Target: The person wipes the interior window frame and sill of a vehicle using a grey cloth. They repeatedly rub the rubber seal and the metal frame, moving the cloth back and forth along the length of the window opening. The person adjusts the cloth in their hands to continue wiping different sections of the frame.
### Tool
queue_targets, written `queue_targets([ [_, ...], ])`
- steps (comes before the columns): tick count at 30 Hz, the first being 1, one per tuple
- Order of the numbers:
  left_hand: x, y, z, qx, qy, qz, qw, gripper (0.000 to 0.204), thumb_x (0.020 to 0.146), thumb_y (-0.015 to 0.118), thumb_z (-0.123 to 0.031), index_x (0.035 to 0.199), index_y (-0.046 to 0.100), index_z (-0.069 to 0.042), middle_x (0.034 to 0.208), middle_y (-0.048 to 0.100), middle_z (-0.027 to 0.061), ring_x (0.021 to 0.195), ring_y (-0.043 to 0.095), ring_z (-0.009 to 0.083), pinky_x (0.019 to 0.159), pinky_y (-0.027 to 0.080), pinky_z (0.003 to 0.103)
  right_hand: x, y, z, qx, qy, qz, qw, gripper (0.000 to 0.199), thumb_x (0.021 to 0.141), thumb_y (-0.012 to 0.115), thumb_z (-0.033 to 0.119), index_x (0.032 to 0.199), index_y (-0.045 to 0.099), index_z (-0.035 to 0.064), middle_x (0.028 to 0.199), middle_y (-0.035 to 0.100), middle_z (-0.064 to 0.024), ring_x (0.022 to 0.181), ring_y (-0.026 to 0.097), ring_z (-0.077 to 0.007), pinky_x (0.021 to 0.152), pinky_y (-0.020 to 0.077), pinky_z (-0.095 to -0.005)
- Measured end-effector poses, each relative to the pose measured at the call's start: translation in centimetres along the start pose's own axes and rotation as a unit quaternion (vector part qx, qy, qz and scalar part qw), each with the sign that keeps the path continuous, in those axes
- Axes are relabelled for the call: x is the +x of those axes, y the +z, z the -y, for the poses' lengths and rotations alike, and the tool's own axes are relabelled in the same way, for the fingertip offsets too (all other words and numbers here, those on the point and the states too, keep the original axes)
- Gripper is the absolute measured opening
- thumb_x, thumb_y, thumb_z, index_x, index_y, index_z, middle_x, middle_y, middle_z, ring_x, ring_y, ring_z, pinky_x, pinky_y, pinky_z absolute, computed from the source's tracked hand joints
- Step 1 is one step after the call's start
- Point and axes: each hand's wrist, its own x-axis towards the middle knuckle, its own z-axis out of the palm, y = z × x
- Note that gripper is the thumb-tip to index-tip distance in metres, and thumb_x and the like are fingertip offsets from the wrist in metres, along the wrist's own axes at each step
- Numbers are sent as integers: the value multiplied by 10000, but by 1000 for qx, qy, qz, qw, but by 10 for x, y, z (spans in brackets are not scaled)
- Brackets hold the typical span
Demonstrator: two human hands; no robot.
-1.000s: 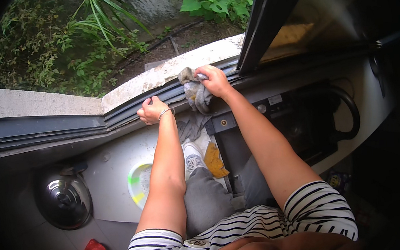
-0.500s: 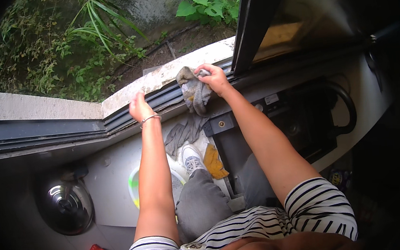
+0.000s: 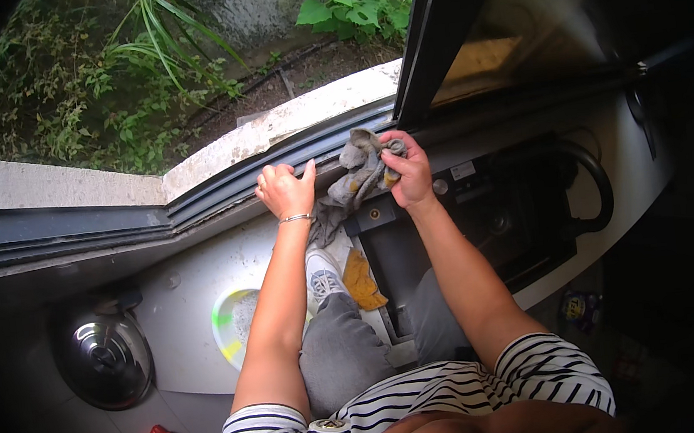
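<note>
Grey rag [image 3: 361, 167] was bunched at upper centre of frame, pinched by the right hand [image 3: 413, 170]. Left hand [image 3: 288, 192], nearby, had thumb spread from bent fingers. Rag judged light, soft, limp; gathered folds seemed the best hold.

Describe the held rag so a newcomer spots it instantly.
Find the window track, then the person's right hand beside it. The grey rag is bunched in that hand; its yellow patches set it apart from the plain grey cloth below.
</note>
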Motion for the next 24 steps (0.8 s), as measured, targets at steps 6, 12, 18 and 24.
queue_targets([
  [6,-1,13,-24,-21,-165,26,986,420,603,795,-479,713,588,-129,935,538,61,1013,479,294,888,350,478,-1,4,-6,-27,4,5,1000,203,815,568,-54,992,603,38,873,577,9,763,520,-57,708,421,-200],
  [12,-14,16,28,-270,-72,-84,957,116,714,747,-212,762,695,-121,768,582,54,772,550,252,751,437,353,-6,25,6,-336,-135,-19,932,209,803,562,-67,988,609,19,922,601,-26,825,560,-118,764,440,-234],
  [18,-33,-29,80,-230,-84,-87,966,89,757,694,-160,811,675,-93,843,606,52,818,545,234,769,428,381,7,35,28,-592,-242,93,763,226,749,569,-71,959,598,8,946,614,-120,893,591,-235,788,459,-305],
  [24,-42,-9,-3,-378,151,215,888,959,568,817,-498,1328,449,-45,1427,349,163,1348,282,311,1099,243,427,2,55,23,-103,78,18,992,136,872,573,12,1007,587,23,912,611,-31,806,575,-106,756,472,-242],
])
